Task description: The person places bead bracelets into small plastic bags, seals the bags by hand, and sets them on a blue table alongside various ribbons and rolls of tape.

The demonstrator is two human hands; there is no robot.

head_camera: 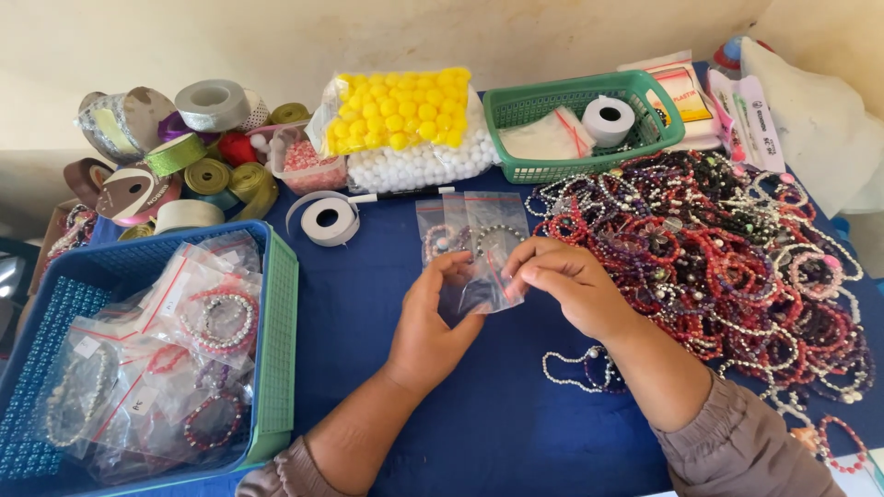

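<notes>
- The left hand [431, 322] and the right hand [564, 279] meet at the middle of the view, over a blue table [479, 405].
- Both hands pinch one small clear bag [488, 267] between thumb and fingertips; the left grips its left edge, the right its right edge.
- The clear bag is held just above the table, and a bracelet with pale and dark beads [498, 233] shows through its upper part.
- At 12 o'clock from the hands, touching the held bag, more small clear bags [437, 230] lie flat on the table, one with a pinkish bracelet inside.
- At 3 o'clock, just beside the right hand, a big heap of beaded bracelets [727, 258] in red, purple, white and dark colours spreads over the table.
- At 5 o'clock, near the right wrist, a loose white bead bracelet [566, 373] lies alone.
- At 10 o'clock, a roll of white tape [329, 221] lies on the table with its end curled.
- At 8 o'clock, well apart from the left hand, a blue basket [138, 253] with a green rim holds many bagged bracelets [198, 322].
- At 12 o'clock, farther back, a bag of yellow pompoms [401, 110] rests on a bag of white ones [424, 166].
- At 1 o'clock, a green basket [534, 170] holds a white roll [609, 118] and a clear packet.
- At 10 o'clock, far back, ribbon spools [184, 147] in silver, green and gold are piled together.
</notes>
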